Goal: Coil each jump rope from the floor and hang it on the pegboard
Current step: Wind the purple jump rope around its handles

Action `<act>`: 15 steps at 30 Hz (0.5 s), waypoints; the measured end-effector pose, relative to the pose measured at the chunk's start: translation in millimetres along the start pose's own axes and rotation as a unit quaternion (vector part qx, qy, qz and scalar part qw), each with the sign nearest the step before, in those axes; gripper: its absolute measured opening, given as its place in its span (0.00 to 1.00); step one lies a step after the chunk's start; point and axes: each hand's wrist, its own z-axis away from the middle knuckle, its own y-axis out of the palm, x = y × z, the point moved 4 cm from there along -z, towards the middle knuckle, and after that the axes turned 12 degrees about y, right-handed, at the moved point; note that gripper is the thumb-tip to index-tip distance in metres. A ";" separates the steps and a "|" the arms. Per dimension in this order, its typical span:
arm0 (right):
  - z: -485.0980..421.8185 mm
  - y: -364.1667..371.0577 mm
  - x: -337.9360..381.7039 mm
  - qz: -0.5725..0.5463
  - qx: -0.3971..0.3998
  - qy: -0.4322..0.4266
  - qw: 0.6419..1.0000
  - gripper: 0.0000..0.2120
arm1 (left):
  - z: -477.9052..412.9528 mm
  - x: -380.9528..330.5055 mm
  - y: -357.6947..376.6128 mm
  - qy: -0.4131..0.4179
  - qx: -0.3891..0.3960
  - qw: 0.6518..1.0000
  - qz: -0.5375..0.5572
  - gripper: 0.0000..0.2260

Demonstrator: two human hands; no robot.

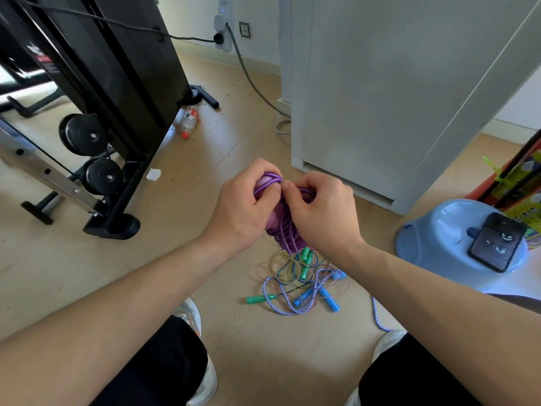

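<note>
The purple jump rope (288, 240) is a bunched coil held up at the centre of the frame, above the floor (248, 347). The left hand (243, 209) wraps its curled fingers round the coil and a pink handle (273, 225). The right hand (322, 212) meets it thumb to thumb, its fingers closed on strands of the same rope. Directly below, a tangled pile of jump ropes (298, 284) lies on the floor, with green handles (257, 299), blue handles (329, 300) and a purple-and-white striped rope (275, 306). At the right edge an upturned blue basin (433, 244) carries a dark phone (497, 243). A white cabinet (380, 83) fills the upper right. A folded black treadmill (117, 68) stands at the upper left, with a plastic bottle (189, 120) lying beside its base.
</note>
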 end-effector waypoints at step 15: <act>-6.8 0.1 6.5 -0.015 0.099 -0.003 0.995 0.15 | -6.5 12.7 -3.8 -0.048 -0.023 0.999 -0.001 0.06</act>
